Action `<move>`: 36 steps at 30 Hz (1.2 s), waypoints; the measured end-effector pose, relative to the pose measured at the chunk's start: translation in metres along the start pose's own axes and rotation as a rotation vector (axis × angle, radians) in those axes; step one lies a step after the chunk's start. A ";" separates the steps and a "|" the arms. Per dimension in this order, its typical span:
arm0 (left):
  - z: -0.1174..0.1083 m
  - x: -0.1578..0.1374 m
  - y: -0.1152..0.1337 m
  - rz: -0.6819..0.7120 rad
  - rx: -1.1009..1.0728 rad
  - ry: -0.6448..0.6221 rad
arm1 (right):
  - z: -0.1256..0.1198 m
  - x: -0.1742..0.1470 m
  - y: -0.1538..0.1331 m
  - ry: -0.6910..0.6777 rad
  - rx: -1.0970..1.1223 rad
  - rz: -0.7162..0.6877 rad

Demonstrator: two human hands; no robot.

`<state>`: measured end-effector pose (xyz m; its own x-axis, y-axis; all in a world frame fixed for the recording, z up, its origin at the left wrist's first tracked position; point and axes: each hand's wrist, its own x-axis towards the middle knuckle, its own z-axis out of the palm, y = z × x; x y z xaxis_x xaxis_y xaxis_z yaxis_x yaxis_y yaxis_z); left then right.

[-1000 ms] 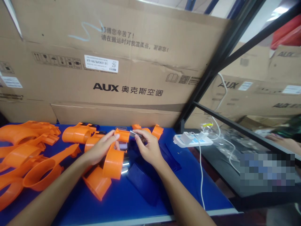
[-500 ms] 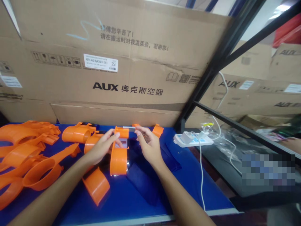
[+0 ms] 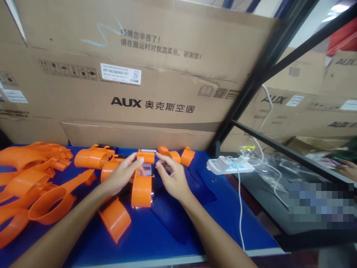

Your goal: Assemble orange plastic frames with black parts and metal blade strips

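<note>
At left, orange parts (image 3: 26,158) with ring-shaped bands lie heaped on a blue counter (image 3: 145,238); no inserted strip can be made out in them. Next come a couple of orange sleeves (image 3: 92,158) with dark pieces along their tops. Near the centre, the person's left hand (image 3: 121,176) pinches a hollow orange piece (image 3: 141,191), raised over the counter with its round band hanging below. A pale strip (image 3: 148,150) lies lengthwise along the top of this piece, and seems to be nearly or fully in line with it; whether it is fixed cannot be told. A lit screen (image 3: 147,170) shows behind, and a loose orange band (image 3: 115,221) rests nearer the viewer. The right hand (image 3: 174,176) is at the strip's right end, thumb and forefinger slightly parted, gripping nothing visible. Beyond it are small orange parts (image 3: 187,156), then a white power strip (image 3: 230,167) with adapters plugged in.

As for containers, a large cardboard box (image 3: 167,85) spans the back, its contents hidden. Farther right, clear plastic bags (image 3: 281,167) lie on a dark shelf, their contents too blurred to tell, near another person's hand (image 3: 350,167).
</note>
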<state>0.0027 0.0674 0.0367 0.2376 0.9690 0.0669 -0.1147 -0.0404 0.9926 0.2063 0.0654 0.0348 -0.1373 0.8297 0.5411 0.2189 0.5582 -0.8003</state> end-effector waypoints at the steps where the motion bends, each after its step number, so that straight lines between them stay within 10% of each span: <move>1: 0.001 -0.001 0.000 -0.003 -0.002 -0.006 | 0.001 -0.001 0.000 -0.014 -0.018 -0.009; 21: 0.001 0.000 0.020 -0.057 -0.320 0.305 | -0.017 0.001 -0.001 -0.721 -0.631 -0.170; 30: 0.001 0.001 0.015 0.001 -0.231 0.240 | -0.021 0.007 -0.005 -0.647 -0.641 -0.211; 36: 0.002 0.000 0.010 0.004 -0.155 0.155 | -0.028 0.013 -0.011 -0.171 -0.503 -0.097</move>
<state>0.0033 0.0664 0.0469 0.0873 0.9953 0.0421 -0.2650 -0.0175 0.9641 0.2293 0.0695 0.0580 -0.3262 0.7877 0.5226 0.6275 0.5939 -0.5035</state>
